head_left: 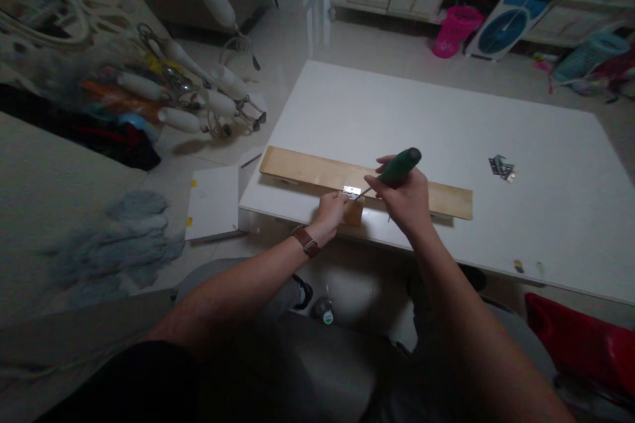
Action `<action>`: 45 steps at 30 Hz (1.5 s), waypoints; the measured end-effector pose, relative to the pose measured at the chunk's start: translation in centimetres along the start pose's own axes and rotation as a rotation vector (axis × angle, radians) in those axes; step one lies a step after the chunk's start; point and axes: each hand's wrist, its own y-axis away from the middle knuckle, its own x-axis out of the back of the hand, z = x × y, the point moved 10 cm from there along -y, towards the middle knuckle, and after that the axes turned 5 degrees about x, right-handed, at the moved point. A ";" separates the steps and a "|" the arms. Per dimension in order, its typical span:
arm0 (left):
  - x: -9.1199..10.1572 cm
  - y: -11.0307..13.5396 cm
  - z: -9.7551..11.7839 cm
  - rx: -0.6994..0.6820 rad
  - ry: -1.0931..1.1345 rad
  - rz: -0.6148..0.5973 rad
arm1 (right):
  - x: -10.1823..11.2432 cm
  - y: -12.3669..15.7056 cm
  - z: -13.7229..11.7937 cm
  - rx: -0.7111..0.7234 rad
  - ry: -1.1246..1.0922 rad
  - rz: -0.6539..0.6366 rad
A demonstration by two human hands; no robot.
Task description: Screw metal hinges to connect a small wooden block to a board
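My right hand [407, 198] is closed around a screwdriver with a green handle [401, 165]. Its shaft slants down to the left, with the tip at a small silver hinge [352, 191]. One leaf of the hinge lies on a long wooden board [307, 170], the other over a short wooden piece [353, 213] at the board's near edge. My left hand [330, 215] pinches at the hinge's near side, above the short piece; its fingertips partly cover what they press on. The long board rests slightly raised on a white tabletop [397, 106].
Several loose metal hinges [502, 168] lie on the tabletop's right side. Small items [518, 266] sit near its front edge. A lamp with white shades [218, 102] stands on the left by a white box [213, 201]. A bottle [325, 310] is on the floor below.
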 end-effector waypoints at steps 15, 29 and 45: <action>0.1 0.0 -0.1 0.013 -0.008 0.005 | -0.1 -0.2 0.0 -0.021 -0.014 -0.040; 0.4 0.0 -0.3 0.018 -0.038 0.017 | -0.8 -0.3 -0.5 0.022 -0.072 -0.120; 0.3 0.2 -0.1 0.027 0.004 0.017 | -1.1 -0.1 -0.4 0.048 -0.066 -0.155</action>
